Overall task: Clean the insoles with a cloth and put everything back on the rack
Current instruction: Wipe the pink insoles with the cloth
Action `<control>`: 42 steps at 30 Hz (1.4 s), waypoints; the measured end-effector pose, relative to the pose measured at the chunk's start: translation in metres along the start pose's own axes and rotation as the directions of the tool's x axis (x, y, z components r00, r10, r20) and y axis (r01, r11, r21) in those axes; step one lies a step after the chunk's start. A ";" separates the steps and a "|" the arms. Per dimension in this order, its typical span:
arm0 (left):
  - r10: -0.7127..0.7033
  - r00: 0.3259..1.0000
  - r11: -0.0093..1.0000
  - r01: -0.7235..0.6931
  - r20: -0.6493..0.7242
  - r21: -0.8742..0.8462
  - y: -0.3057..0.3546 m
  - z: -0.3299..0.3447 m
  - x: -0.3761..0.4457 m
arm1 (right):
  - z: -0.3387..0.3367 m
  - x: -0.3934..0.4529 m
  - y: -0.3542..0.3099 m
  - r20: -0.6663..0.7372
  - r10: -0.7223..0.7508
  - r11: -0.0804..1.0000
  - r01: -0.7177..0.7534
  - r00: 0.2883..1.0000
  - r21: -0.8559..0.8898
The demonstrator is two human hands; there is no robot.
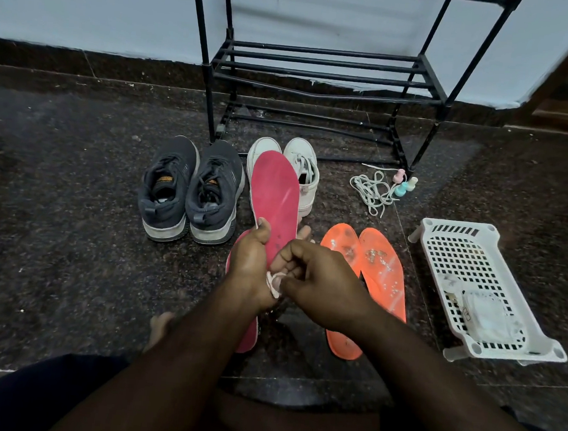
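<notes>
At centre, pink insole [275, 194] raised
Left hand [250, 260] grips its heel; right hand [318, 282], at 3 o'clock, pinches a white cloth [275, 282]

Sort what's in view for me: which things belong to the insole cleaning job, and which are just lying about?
Job: pink insole in left hand; cloth in right hand; orange insoles; second pink insole; dark shoes; white shoes; rack.

Lying about: laces; small bottles; white basket.
</notes>
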State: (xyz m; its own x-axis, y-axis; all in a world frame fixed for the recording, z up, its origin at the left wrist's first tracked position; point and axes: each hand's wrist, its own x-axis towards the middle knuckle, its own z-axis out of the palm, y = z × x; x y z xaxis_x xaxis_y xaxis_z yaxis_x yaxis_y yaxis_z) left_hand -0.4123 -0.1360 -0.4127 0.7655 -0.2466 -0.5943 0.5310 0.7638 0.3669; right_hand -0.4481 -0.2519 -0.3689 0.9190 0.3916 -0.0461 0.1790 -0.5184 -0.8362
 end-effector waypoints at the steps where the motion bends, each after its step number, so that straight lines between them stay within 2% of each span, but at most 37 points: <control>1: -0.002 1.000 1.000 0.002 0.008 -0.004 -0.001 0.000 0.001 | 0.002 0.000 0.001 -0.048 -0.016 1.000 0.015 0.999 -0.004; 3: -0.015 1.000 1.000 0.015 0.024 -0.003 -0.007 0.000 0.001 | 0.007 0.004 0.003 -0.170 -0.072 0.994 0.057 0.983 -0.095; 5: -0.017 0.999 1.000 0.016 0.038 0.020 -0.011 -0.002 -0.001 | 0.013 0.009 0.003 -0.233 -0.108 0.984 0.071 0.966 -0.163; 7: -0.026 0.998 0.999 0.025 0.048 0.025 -0.011 -0.003 0.000 | 0.012 0.010 0.002 -0.219 -0.114 0.978 0.070 0.969 -0.198; 10: -0.010 1.000 1.000 0.010 0.011 0.023 -0.006 -0.002 0.002 | 0.001 0.005 0.003 -0.065 -0.058 0.971 0.041 0.996 -0.236; 12: 0.009 1.000 0.999 -0.010 0.006 0.045 -0.004 -0.001 0.003 | -0.002 -0.001 0.004 -0.022 -0.061 0.966 0.054 0.998 -0.251; 16: 0.014 0.999 0.997 -0.018 0.050 0.077 -0.010 0.000 -0.001 | 0.004 0.003 0.010 -0.141 -0.241 0.920 0.180 0.960 -0.348; 19: 0.043 0.996 0.996 -0.049 0.078 0.078 -0.020 -0.001 -0.001 | -0.002 0.017 0.018 -0.227 -0.322 0.873 0.195 0.919 -0.447; 22: 0.058 0.992 0.993 -0.070 0.114 0.099 -0.020 0.000 0.000 | -0.018 0.023 0.024 -0.344 -0.304 0.898 0.147 0.888 -0.415; 24: 0.032 0.989 0.988 -0.054 0.147 0.146 -0.018 0.000 -0.001 | -0.027 0.024 0.026 -0.356 -0.271 0.918 0.129 0.894 -0.374; 29: 0.050 0.986 0.987 -0.073 0.162 0.143 -0.012 0.004 -0.004 | -0.024 0.019 0.022 -0.214 -0.231 0.943 0.165 0.949 -0.288; 32: 0.041 0.994 0.988 -0.056 0.103 0.144 -0.010 0.002 -0.002 | -0.013 0.018 0.024 -0.167 -0.234 0.940 0.178 0.958 -0.292; 35: 0.013 0.999 0.987 -0.022 0.053 0.161 -0.023 0.001 -0.002 | -0.011 0.023 0.030 -0.256 -0.273 0.919 0.174 0.927 -0.353; 39: 0.030 0.998 0.978 -0.042 0.062 0.203 -0.031 0.006 -0.007 | -0.024 0.033 0.032 -0.409 -0.256 0.916 0.085 0.876 -0.391; 42: 0.041 0.997 0.973 -0.055 0.066 0.223 -0.027 0.008 -0.009 | -0.029 0.034 0.034 -0.473 -0.160 0.946 -0.003 0.866 -0.326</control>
State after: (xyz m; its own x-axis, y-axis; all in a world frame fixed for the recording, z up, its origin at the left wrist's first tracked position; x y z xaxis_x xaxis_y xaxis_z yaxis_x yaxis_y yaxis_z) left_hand -0.4301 -0.1591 -0.4116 0.8089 -0.2541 -0.5302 0.5560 0.6237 0.5494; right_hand -0.4005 -0.2781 -0.3833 0.9338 0.0628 0.3524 0.2809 -0.7388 -0.6126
